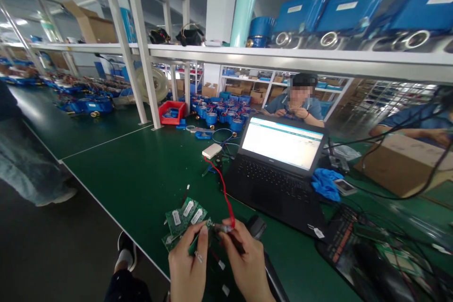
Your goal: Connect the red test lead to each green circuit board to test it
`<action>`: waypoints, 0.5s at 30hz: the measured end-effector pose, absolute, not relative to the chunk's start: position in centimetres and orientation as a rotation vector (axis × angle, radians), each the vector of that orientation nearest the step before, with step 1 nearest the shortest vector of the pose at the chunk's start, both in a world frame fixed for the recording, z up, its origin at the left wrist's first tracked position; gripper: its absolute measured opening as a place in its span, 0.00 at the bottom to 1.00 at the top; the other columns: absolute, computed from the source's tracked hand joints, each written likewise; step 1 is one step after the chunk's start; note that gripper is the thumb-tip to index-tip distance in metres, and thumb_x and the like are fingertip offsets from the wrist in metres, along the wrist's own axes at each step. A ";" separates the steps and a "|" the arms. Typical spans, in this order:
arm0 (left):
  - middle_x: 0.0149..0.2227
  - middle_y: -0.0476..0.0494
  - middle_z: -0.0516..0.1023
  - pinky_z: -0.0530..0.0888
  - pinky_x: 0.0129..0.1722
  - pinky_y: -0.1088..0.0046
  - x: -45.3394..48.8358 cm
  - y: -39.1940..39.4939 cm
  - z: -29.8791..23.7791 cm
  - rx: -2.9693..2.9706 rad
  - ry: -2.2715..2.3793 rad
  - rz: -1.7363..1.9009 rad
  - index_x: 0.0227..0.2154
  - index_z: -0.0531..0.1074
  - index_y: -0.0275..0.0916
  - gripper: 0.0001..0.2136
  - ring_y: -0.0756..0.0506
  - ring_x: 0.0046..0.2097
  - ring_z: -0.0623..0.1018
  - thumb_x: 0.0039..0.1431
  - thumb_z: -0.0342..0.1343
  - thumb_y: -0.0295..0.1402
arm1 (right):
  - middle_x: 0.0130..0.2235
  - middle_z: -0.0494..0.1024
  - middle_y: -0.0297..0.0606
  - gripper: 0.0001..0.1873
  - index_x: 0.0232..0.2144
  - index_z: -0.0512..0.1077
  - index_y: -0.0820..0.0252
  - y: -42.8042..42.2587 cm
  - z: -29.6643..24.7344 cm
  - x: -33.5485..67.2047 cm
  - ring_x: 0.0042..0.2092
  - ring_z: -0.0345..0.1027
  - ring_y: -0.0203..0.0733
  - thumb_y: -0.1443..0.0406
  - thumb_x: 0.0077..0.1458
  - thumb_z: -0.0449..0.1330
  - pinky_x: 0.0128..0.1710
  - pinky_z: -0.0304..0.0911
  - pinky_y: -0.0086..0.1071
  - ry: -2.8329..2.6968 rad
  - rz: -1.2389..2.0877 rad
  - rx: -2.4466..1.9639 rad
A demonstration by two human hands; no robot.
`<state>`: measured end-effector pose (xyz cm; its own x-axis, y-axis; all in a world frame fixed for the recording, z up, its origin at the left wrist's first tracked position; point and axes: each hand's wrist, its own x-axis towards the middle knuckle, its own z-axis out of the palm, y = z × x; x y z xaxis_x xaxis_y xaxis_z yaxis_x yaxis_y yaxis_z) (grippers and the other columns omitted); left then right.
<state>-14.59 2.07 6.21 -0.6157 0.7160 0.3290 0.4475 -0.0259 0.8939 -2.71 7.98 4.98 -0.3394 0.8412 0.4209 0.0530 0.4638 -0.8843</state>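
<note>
My left hand (188, 259) is closed on the edge of a small green circuit board (193, 246), mostly covered by the fingers. My right hand (246, 257) pinches the connector (223, 228) at the end of a red cable (226, 193). The connector's tip is right at the board's edge; whether it is plugged in I cannot tell. The cable runs back to a small white box (211, 151). Several more green circuit boards (176, 217) with white labels lie overlapped on the table just beyond my left hand.
A black laptop (272, 179) stands open behind my right hand. Blue meter bodies (226, 111) and a red bin (171, 112) sit farther back. A shelf (283, 59) crosses above. A co-worker (297, 101) sits opposite. A mouse (378, 264) and cables lie at right.
</note>
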 end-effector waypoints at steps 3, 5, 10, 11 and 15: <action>0.35 0.42 0.81 0.76 0.35 0.74 -14.8 2.1 6.1 1.246 2.029 1.692 0.33 0.76 0.40 0.15 0.42 0.37 0.80 0.58 0.51 0.45 | 0.36 0.80 0.34 0.09 0.42 0.70 0.54 7.9 5.2 -2.8 0.36 0.77 0.39 0.67 0.58 0.56 0.34 0.71 0.25 -1.718 1.007 -0.763; 0.34 0.43 0.81 0.76 0.35 0.73 -14.7 2.1 6.3 1.248 2.029 1.701 0.32 0.76 0.40 0.15 0.42 0.37 0.80 0.58 0.51 0.45 | 0.35 0.80 0.34 0.09 0.41 0.70 0.55 7.9 5.4 -2.9 0.35 0.77 0.39 0.68 0.58 0.56 0.34 0.71 0.24 -1.716 0.989 -0.764; 0.34 0.44 0.81 0.76 0.37 0.71 -14.3 2.2 6.7 1.161 2.042 1.743 0.32 0.77 0.42 0.15 0.41 0.37 0.80 0.56 0.52 0.47 | 0.34 0.80 0.33 0.10 0.42 0.70 0.54 8.0 5.6 -3.0 0.35 0.76 0.38 0.68 0.58 0.55 0.35 0.70 0.24 -1.702 1.005 -0.755; 0.34 0.44 0.81 0.75 0.38 0.71 -14.4 2.2 6.7 1.138 2.050 1.748 0.32 0.77 0.42 0.15 0.41 0.38 0.80 0.56 0.52 0.47 | 0.35 0.80 0.33 0.10 0.42 0.70 0.54 8.0 5.6 -3.0 0.35 0.76 0.38 0.69 0.58 0.55 0.34 0.70 0.24 -1.700 1.012 -0.748; 0.35 0.44 0.81 0.75 0.38 0.70 -15.0 2.3 6.2 1.173 2.058 1.675 0.32 0.77 0.43 0.16 0.40 0.39 0.79 0.53 0.52 0.49 | 0.34 0.79 0.32 0.09 0.40 0.70 0.54 7.8 5.7 -3.2 0.34 0.75 0.38 0.69 0.57 0.56 0.34 0.69 0.24 -1.705 1.019 -0.768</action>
<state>-14.96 2.29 6.21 -0.6493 0.7025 0.2913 0.4278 0.0208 0.9036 -3.21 7.77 5.66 -0.3314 0.8473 0.4151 0.0358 0.4509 -0.8919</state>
